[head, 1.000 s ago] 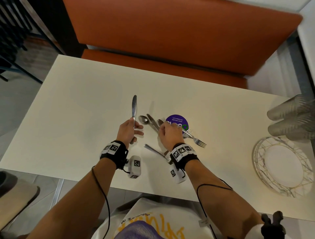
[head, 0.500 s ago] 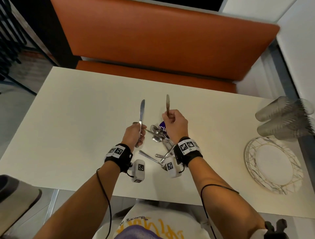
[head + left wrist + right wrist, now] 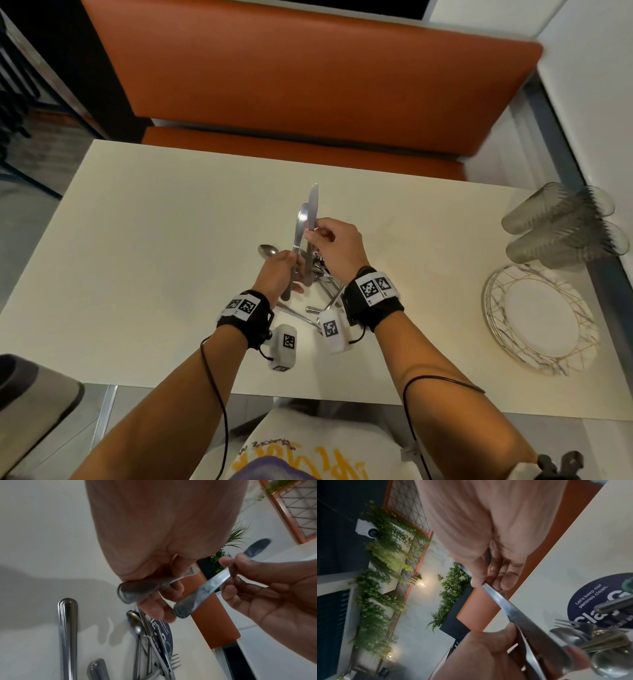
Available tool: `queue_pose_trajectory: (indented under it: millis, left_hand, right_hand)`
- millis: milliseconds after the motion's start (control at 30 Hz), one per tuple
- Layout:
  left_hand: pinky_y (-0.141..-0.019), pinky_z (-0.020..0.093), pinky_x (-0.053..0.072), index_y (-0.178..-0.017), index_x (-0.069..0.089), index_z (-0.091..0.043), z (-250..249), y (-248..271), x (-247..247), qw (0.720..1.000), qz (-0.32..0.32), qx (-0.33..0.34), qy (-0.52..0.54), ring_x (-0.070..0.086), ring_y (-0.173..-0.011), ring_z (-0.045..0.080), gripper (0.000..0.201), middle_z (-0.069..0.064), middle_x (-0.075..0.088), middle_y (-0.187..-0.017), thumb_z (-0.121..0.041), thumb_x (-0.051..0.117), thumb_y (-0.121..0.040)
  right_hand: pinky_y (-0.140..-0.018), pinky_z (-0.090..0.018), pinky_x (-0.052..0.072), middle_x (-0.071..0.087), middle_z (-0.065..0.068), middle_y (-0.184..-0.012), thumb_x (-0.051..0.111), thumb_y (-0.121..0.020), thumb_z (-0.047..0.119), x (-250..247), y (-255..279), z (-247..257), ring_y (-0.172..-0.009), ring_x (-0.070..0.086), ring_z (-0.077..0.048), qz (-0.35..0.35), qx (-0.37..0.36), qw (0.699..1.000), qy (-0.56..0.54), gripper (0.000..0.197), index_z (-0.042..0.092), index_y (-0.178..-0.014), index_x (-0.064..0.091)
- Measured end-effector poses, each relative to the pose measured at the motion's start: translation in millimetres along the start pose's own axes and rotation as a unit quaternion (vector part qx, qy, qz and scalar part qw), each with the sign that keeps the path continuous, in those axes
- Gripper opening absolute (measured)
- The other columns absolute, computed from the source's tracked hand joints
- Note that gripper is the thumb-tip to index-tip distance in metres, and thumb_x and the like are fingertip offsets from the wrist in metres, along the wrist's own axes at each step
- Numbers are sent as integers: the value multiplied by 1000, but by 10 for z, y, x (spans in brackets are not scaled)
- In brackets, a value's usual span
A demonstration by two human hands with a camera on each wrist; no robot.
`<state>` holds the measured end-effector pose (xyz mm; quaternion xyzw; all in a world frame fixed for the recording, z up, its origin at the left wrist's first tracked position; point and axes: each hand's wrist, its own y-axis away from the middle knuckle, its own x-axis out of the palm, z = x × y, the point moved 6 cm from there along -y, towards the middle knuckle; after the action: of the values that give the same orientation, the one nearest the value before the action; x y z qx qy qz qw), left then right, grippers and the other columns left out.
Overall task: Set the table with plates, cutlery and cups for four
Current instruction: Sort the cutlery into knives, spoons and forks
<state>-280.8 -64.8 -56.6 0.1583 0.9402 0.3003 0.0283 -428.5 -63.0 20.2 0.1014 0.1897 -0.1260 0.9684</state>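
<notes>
Your left hand (image 3: 279, 270) grips one knife (image 3: 298, 236) by its handle; your right hand (image 3: 337, 245) pinches a second knife (image 3: 312, 205) beside it, above the cutlery pile (image 3: 325, 287) mid-surface (image 3: 154, 240); plates (image 3: 537, 315) at 3 o'clock.

Cutlery pile (image 3: 325, 291) — partly hidden behind both hands (pieces uncountable); sticker mostly covered.

— Where does the cutlery lie?
— In a heap (image 3: 323, 287) near the middle of the worktop (image 3: 154, 240), with a spoon (image 3: 268, 251) at its left edge. Above it the left hand (image 3: 279, 272) holds one knife (image 3: 298, 236), and the right hand (image 3: 337, 248), just beside it, holds another (image 3: 312, 212).
— And the rest?
— The plates (image 3: 537, 315) sit at the worktop's right edge, the cups (image 3: 565, 228) lying behind them. A bench (image 3: 308, 85) stands behind the worktop.
</notes>
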Motion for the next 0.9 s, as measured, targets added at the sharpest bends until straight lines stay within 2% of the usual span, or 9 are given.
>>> queue_pose_trajectory:
  millis: [67,167,300,433,500,567,700,800,900]
  left_hand:
    - [-58,34,54,-109,61,3,-2,47,71,1000,26,-5,13,69,-69,30,35,21,69,-86,-18,33,-110]
    - [-54,33,46,-101,62,-2,-21,116,174,998,44,-21,50,61,-59,29,32,14,66,-77,-21,37,-109]
    - [-50,30,29,-98,60,-8,25,118,217,992,53,-60,102,41,-49,17,30,3,55,-66,-25,37,-108]
    - [-46,27,23,-94,56,-12,61,89,200,991,59,-80,91,34,-45,15,27,-1,45,-63,-26,36,-106]
    - [-45,26,27,-90,56,-12,44,103,208,990,68,-82,92,35,-45,16,30,0,44,-63,-26,36,-107]
    - [-45,26,30,-88,57,-12,36,127,229,989,78,-88,89,38,-45,17,31,1,45,-63,-28,38,-107]
    - [-41,24,34,-83,61,-9,21,165,286,985,94,-99,101,42,-43,19,35,7,54,-66,-28,43,-106]
    - [-41,25,28,-83,63,-12,9,162,311,983,118,-101,103,38,-41,18,35,7,54,-67,-26,39,-104]
    - [-44,26,19,-81,64,-13,19,138,281,984,117,-109,72,30,-42,15,37,4,46,-62,-27,37,-102]
  right_hand:
    - [-66,-24,59,75,0,-83,77,-89,16,-8,-5,-75,-70,72,-13,-19,44,999,-24,17,13,-105,72]
    - [-68,-33,63,77,-3,-80,85,-81,16,7,7,-265,-65,75,-15,-47,106,992,-48,22,13,-96,70]
    - [-74,-34,63,75,1,-74,91,-73,25,7,16,-368,-70,74,-15,-47,105,993,11,22,17,-85,73]
    - [-78,-32,61,74,2,-84,79,-84,40,-119,-50,-349,-77,73,-14,-54,102,993,30,35,18,-110,71]
    - [-79,-35,63,75,1,-84,72,-92,34,-228,-126,-326,-69,73,-12,-86,96,992,19,31,18,-119,69]
    - [-77,-35,64,76,0,-79,69,-95,19,-294,-185,-294,-59,72,-8,-96,84,992,15,24,14,-119,71]
    - [-78,-36,64,77,-3,-79,69,-93,10,-310,-219,-272,-61,73,-12,-86,71,993,23,25,13,-118,72]
    - [-77,-36,64,77,-3,-80,69,-93,8,-303,-208,-266,-61,73,-13,-72,68,995,20,29,14,-122,71]
    - [-74,-29,64,78,-5,-86,69,-94,8,-328,-215,-276,-64,74,-17,-49,77,996,3,44,16,-137,62]
